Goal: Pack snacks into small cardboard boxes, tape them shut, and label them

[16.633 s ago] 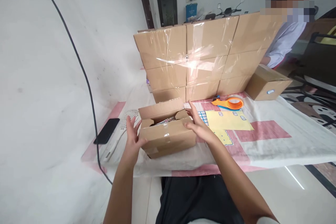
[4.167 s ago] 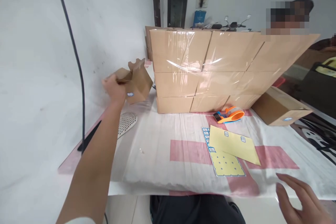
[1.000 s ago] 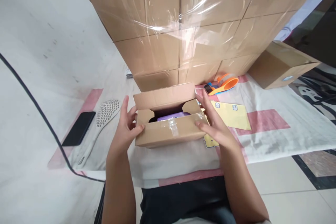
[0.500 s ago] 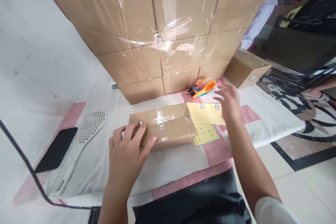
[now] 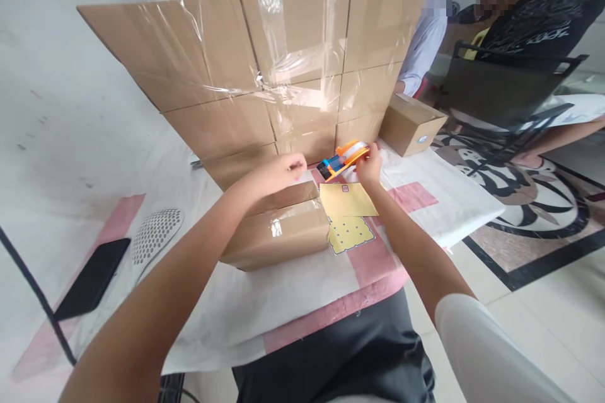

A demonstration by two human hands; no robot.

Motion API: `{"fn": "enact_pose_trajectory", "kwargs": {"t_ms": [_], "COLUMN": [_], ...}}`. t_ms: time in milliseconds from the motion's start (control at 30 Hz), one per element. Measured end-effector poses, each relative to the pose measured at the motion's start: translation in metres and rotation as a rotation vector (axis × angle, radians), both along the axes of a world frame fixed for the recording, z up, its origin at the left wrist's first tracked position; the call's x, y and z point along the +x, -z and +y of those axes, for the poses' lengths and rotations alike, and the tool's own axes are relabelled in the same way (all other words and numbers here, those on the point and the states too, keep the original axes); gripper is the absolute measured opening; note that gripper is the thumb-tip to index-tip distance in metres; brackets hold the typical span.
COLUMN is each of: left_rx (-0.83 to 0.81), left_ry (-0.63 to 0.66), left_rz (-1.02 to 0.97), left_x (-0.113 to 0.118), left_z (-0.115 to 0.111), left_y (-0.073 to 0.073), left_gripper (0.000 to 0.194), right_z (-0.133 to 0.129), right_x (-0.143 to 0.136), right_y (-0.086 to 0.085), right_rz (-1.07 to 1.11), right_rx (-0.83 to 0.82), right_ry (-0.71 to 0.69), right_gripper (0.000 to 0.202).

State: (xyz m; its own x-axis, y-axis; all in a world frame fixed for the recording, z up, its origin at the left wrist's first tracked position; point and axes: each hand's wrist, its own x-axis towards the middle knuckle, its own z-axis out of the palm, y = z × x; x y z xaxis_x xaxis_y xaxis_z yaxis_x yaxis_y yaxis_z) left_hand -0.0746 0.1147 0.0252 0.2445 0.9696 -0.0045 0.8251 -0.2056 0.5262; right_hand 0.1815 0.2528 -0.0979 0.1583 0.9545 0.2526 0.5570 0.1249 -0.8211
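Note:
My right hand (image 5: 369, 167) grips an orange and blue tape dispenser (image 5: 341, 162), raised at a slant just above the tabletop. Left of the dispenser, my left hand (image 5: 286, 171) is closed with its fingers curled; whether anything is between them cannot be made out. Below my left forearm lies a small cardboard box (image 5: 278, 236) with strips of clear tape on it, its left part hidden by the arm. Touching or close to the box's right end are a plain yellow paper piece (image 5: 347, 201) and a dotted yellow cutout (image 5: 350, 234).
A tall stack of taped cartons (image 5: 293, 56) stands behind the box. Another carton (image 5: 411, 126) sits at the right back. On the left lie a black phone (image 5: 94, 277) and a perforated skimmer (image 5: 158, 233). Two people are beyond the table, one near a black chair (image 5: 501, 88).
My left hand has left the small box and moved up and right, towards the dispenser. My right hand has taken hold of the tape dispenser and lifted it. The view has tilted upward.

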Motion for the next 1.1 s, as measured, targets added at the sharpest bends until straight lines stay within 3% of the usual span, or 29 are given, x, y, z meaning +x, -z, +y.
{"fn": "enact_pose_trajectory", "kwargs": {"t_ms": [67,133,233,367,467,567,700,867,1000,1100], "left_rx": [0.070,0.151,0.227,0.335,0.266,0.038,-0.141,-0.106,-0.024,0.003], "left_ry": [-0.032,0.005,0.140,0.070,0.079,0.111,0.031,0.063,0.077,0.068], "left_rz": [-0.112,-0.171,-0.241,-0.352,-0.451,-0.543,-0.602,-0.602,-0.539,-0.518], "left_x": [0.020,0.041,0.068,0.084,0.087,0.088,0.089,0.087,0.090,0.092], "left_z": [0.031,0.045,0.041,0.020,0.006,-0.004,-0.013,-0.021,-0.028,-0.036], "left_y": [0.000,0.002,0.004,0.001,0.000,0.002,0.005,0.003,0.001,0.001], "left_gripper": [0.029,0.033,0.018,0.017,0.018,0.011,0.006,0.016,0.017,0.017], "right_z": [-0.019,-0.037,-0.058,-0.064,-0.058,-0.053,-0.054,-0.060,-0.064,-0.068], "right_x": [0.005,0.012,0.021,0.030,0.035,0.039,0.048,0.055,0.054,0.056], "right_y": [-0.017,-0.038,-0.070,-0.089,-0.083,-0.071,-0.059,-0.055,-0.054,-0.051], "right_rz": [0.053,0.073,0.034,-0.061,-0.091,-0.050,-0.024,0.115,0.308,0.302], "right_rx": [0.084,0.234,0.484,0.636,0.647,0.653,0.611,0.495,0.305,0.258], "right_ry": [0.012,0.002,-0.035,0.003,0.013,0.004,0.008,0.020,-0.002,0.019], "right_gripper": [0.042,0.041,0.038,0.041,0.043,0.048,0.053,0.049,0.029,0.015]}}
